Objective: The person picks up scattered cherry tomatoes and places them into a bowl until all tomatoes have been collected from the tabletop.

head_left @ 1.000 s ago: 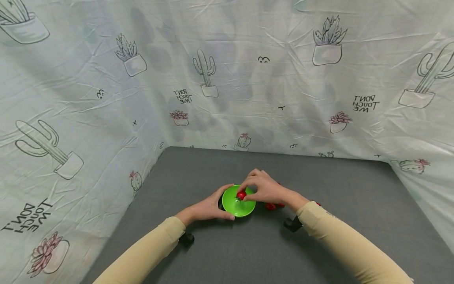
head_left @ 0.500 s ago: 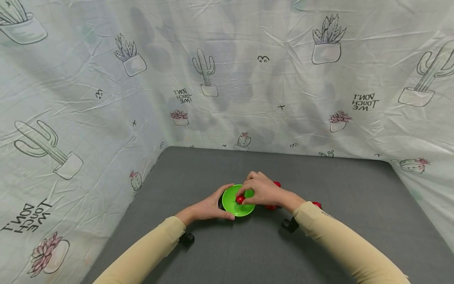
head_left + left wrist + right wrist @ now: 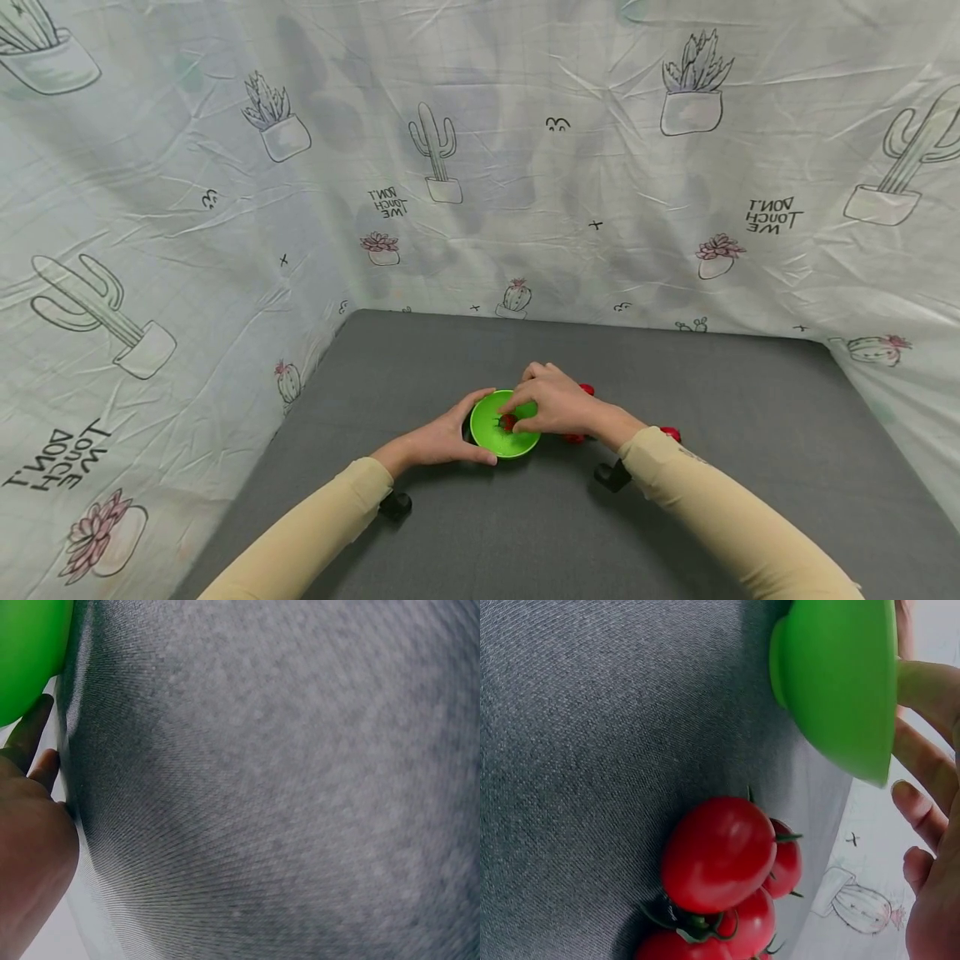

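Cactus-printed cloth (image 3: 525, 167) rises behind your grey table (image 3: 450, 542), where your left hand (image 3: 438, 439) grips the green bowl (image 3: 483, 436) between thumb and fingers. Inside the bowl, your right hand (image 3: 558, 402) is at a red tomato (image 3: 508, 422); whether it pinches it or sits loosely around it, you can't tell. More tomatoes (image 3: 718, 855) lie near the bowl.

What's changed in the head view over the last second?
The right hand has shifted slightly down the picture, and the tomato in the green bowl with it; the tomato's stem now points more to the left. Whether the hand has released it, I can't tell. The left hand still holds the bowl, which hasn't visibly moved.
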Demonstrator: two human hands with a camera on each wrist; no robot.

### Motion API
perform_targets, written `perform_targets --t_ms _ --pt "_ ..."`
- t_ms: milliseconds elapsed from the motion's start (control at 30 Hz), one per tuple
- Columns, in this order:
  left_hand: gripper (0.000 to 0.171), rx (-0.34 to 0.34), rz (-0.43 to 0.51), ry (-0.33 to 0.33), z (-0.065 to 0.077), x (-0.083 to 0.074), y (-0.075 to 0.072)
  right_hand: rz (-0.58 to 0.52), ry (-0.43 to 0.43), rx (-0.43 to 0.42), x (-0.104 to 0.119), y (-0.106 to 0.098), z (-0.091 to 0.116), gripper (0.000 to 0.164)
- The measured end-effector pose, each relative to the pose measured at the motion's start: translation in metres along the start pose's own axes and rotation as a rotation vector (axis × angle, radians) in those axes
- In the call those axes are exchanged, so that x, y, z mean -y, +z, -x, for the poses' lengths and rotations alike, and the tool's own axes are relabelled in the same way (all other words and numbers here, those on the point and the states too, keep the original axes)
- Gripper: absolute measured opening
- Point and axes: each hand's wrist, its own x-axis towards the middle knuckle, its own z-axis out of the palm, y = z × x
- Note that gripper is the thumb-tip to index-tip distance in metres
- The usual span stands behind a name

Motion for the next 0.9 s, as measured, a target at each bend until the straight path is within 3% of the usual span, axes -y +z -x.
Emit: perform_targets --t_ms 500,900 --pt "0.108 -0.016 0.002 0.009 -0.002 0.0 0.0 -0.067 0.054 -0.114 -0.006 -0.026 0.023 0.035" --pt "0.111 -0.042 -0.021 0.033 -0.002 -0.001 0.001 -0.086 0.161 -0.224 -0.023 -0.056 0.073 0.037"
